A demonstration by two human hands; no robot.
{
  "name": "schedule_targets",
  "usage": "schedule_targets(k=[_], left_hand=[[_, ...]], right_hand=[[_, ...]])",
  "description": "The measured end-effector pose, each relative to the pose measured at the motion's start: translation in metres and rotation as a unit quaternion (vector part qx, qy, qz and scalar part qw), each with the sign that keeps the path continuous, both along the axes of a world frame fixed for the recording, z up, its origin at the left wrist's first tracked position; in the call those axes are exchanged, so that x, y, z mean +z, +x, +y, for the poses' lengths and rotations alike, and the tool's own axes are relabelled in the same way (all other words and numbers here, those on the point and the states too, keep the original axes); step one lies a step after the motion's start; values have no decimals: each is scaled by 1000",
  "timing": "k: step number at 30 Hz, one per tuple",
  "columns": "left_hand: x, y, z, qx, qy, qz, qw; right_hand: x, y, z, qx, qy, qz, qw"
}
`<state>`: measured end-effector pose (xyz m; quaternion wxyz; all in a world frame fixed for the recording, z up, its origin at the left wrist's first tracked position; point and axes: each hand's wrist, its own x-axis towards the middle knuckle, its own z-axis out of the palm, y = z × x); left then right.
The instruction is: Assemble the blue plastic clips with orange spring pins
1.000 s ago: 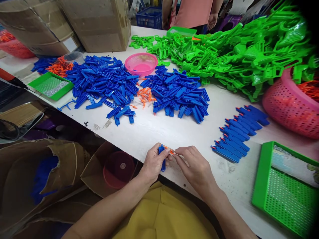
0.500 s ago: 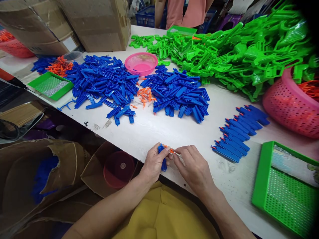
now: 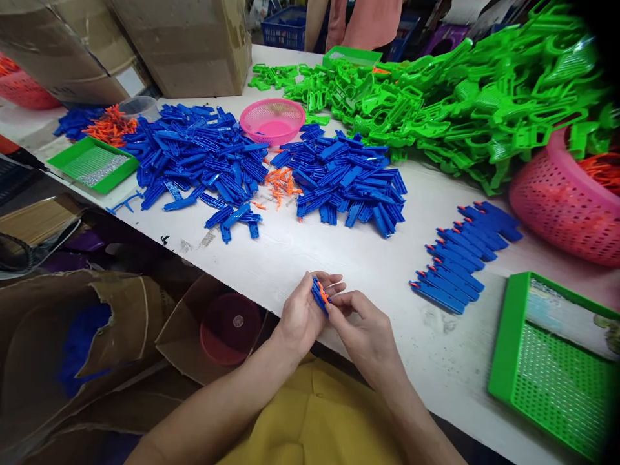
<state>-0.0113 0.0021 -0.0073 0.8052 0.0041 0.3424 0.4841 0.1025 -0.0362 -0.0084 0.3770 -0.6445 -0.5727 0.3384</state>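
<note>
A blue plastic piece (image 3: 318, 291) lies across the fingers of my left hand (image 3: 301, 316), which grips it at the table's front edge. Set against the blue piece is a small orange plastic part (image 3: 322, 294). My right hand (image 3: 364, 328) pinches thumb and finger at the lower end of the orange part; the fingertips hide what exactly they press on. To the right, a row of blue pieces with orange tips (image 3: 448, 274) rests on the table. Orange parts and thin springs (image 3: 281, 186) lie between two heaps of blue pieces (image 3: 346, 177).
Green toy-gun shells (image 3: 436, 103) are piled at the back right beside a pink basket (image 3: 557, 206). A green tray (image 3: 508, 349) holding springs stands at the right, another green tray (image 3: 62, 158) at the left. Cardboard boxes (image 3: 194, 51) stand behind. Across the table is a person (image 3: 372, 26).
The orange part has come from between my hands onto the blue piece. My left hand has turned palm up, its fingers looser. The spring at my right fingertips no longer shows clearly.
</note>
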Motion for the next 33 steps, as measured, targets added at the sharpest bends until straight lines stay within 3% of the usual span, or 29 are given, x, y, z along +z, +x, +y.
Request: schedule_targets(k=[4,10,24,30,33], left_hand=[[-1,2,0,-5,12,-3,1000],[1,-5,0,-31,1,24,999],[7,-13,-6,-128,103,155,974],[4,-1,-4,-116,170,213,955],[-7,9,11,-47,195,243,949]], right_hand=[[-1,2,5,-30,-20,31,999],[12,13,9,-56,-40,57,996],[13,30,3,-78,-23,30,996],[11,48,-1,-122,-27,1,992],[10,54,-4,-119,-36,-9,992]])
